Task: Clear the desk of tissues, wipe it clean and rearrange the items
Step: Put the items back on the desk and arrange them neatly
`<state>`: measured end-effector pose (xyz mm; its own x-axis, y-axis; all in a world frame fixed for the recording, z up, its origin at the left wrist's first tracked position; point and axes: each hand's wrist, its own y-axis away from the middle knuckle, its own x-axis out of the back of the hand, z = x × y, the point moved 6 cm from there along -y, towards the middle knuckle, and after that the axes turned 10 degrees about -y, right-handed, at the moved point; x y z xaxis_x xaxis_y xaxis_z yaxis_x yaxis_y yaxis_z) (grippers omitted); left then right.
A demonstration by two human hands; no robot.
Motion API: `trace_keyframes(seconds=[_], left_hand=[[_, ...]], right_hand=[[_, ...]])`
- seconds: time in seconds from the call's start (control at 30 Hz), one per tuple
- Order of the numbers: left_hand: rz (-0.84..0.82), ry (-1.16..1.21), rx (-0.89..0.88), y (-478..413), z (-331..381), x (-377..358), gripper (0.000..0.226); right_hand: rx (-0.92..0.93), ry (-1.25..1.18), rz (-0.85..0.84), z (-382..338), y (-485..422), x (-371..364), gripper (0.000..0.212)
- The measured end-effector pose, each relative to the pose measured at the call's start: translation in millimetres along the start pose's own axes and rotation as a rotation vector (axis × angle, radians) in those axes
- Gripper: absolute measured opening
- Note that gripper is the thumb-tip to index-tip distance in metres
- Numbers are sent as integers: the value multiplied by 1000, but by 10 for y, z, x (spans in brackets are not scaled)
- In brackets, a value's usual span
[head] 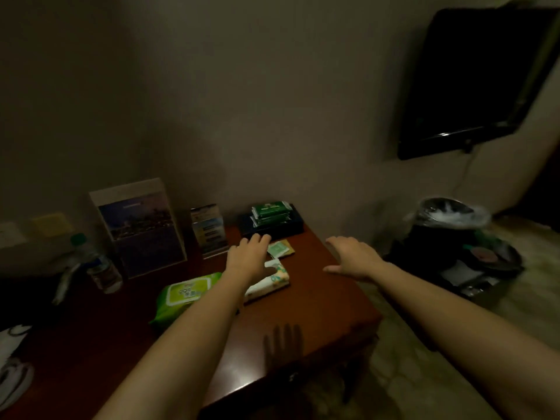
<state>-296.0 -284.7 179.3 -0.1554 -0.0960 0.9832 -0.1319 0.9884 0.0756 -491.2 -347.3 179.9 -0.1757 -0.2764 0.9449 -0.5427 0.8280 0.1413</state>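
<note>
Here the left hand reaches over the tissue pack, fingers straight and empty; the right hand, fingers spread and empty, is above the surface near its right edge.

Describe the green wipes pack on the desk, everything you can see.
The wipes pack is a soft, bright green plastic pouch, puffy and slightly crumpled, lying flat on the brown desk with its label side up. On top is a paler rounded flap with print too blurred to read; it looks closed. The pack lies left of the white patterned tissue pack. The left forearm crosses in front of its right end and hides it; whether they touch cannot be told.
</note>
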Motion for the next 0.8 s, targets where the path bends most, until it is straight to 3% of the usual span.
trace_keyframes(seconds=[0.2,0.43,0.8], left_hand=[[-13,32,-263,416,900,-2,76],[-2,20,-765,1410,2802,424,78],[96,-117,-1329,4280,5839,587,78]], right_hand=[[-315,-96,114,432,1575,-10,78],[-677,-221,283,970,3804,-102,77],[-1232,-303,468,1374,7591,-650,77]])
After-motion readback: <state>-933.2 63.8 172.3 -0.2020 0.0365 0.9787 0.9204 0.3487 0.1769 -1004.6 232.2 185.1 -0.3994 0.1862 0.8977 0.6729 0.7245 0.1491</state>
